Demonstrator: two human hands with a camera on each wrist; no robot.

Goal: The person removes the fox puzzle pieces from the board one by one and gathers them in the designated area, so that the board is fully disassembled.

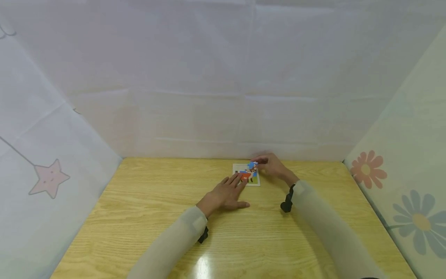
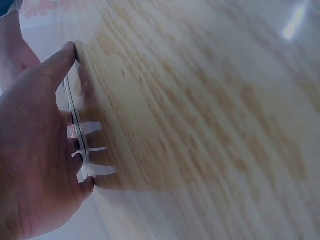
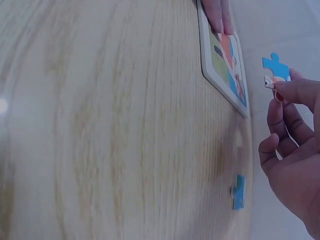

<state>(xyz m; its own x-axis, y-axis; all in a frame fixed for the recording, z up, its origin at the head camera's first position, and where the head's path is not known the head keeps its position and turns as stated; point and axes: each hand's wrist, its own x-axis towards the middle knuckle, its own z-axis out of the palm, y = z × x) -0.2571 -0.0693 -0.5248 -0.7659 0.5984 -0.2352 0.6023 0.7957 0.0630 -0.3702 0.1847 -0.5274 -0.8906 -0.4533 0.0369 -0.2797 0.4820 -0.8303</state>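
Note:
A small picture puzzle board (image 1: 258, 185) with a pale frame lies near the table's far edge, part of its colourful picture filled in. My left hand (image 1: 226, 195) rests on its left front side with straight, spread fingers, covering that part of the picture. In the left wrist view, the same hand (image 2: 40, 140) lies flat, thumb held apart. My right hand (image 1: 273, 166) is at the board's far right corner. Between thumb and fingers it pinches a blue jigsaw piece (image 3: 276, 68) with a white patch and a dark eye-like spot, held above the board.
A second blue jigsaw piece (image 3: 239, 192) lies on the wooden table (image 1: 153, 193) close to the right hand. A pale cloth wall (image 1: 195, 116) rises directly behind the table's far edge. Printed cloth walls with a star (image 1: 50, 178) and flowers (image 1: 368, 169) flank both sides.

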